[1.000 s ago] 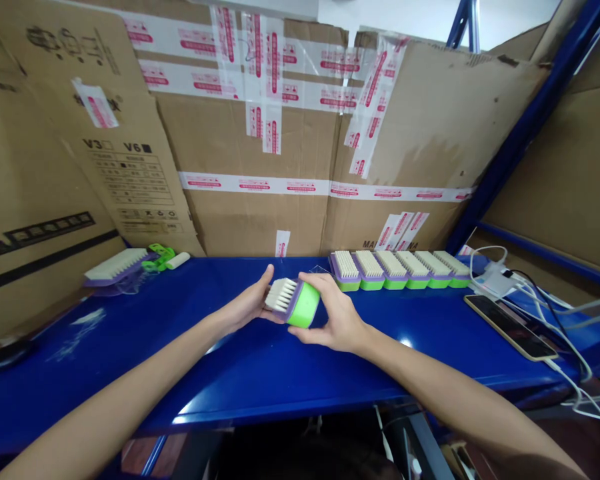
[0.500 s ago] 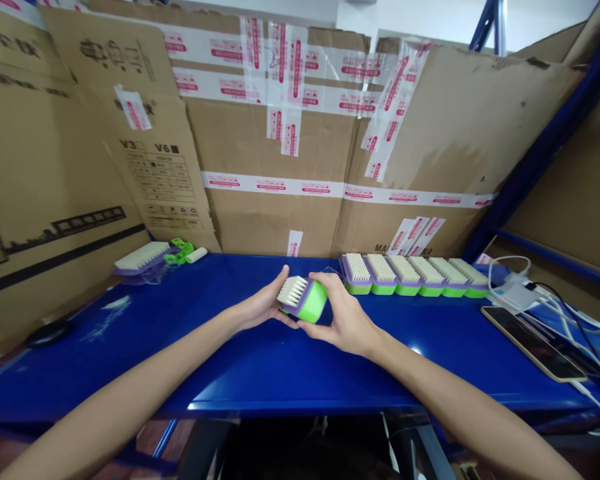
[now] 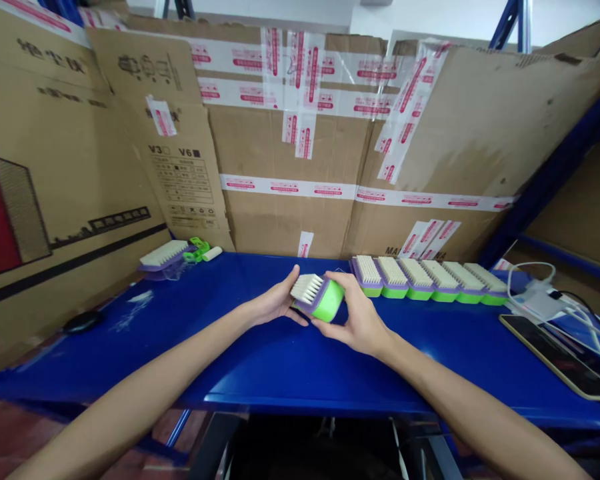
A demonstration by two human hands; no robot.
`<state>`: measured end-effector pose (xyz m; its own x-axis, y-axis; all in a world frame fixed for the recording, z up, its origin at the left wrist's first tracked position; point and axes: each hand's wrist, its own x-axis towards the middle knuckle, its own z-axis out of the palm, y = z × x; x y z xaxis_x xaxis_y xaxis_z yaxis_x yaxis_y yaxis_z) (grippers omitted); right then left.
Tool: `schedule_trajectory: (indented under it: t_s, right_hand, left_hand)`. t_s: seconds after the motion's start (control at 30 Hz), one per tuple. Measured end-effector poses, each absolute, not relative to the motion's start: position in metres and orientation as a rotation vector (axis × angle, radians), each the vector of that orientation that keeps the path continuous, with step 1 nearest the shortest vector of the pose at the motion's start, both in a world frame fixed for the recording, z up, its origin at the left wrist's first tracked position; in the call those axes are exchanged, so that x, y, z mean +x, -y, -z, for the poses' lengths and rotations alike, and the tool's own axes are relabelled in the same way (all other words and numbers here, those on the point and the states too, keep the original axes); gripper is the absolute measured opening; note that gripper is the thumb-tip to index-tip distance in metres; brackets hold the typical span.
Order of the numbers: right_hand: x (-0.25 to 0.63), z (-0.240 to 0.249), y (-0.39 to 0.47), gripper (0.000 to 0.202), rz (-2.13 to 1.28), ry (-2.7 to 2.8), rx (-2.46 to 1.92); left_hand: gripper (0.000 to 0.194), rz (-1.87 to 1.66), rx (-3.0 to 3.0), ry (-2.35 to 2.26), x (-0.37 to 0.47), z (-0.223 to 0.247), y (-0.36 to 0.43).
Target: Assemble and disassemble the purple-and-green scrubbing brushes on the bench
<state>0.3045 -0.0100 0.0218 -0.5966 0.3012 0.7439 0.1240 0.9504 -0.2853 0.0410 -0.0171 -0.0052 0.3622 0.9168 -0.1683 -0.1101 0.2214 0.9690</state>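
Note:
Between my two hands, above the blue table, I hold a scrubbing brush with a green and purple body and pale bristles facing up and to the left. My left hand grips its left end, thumb up beside the bristles and fingers beneath. On the other side my right hand pinches the green end between thumb and fingers. Just beyond my right hand stands a row of several matching brushes, bristles up. The underside of the held brush is hidden.
At the back left lie a purple brush part with bristles and a green plastic piece. A black round object sits at the left edge. To the right are a phone and white cables. Taped cardboard walls the back.
The whole view has shifted, so the scene appears farther right. Both hands keep the same hold on the brush, which has hardly turned.

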Motion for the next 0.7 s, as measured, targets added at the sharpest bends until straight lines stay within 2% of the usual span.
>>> schedule_trajectory:
  t_s: [0.7]
  right_hand:
    - [0.3058, -0.0254, 0.0095, 0.089, -0.279, 2.174, -0.287]
  left_hand:
    - [0.096, -0.916, 1.076, -0.947, 0.0403, 0.0063, 0.0178]
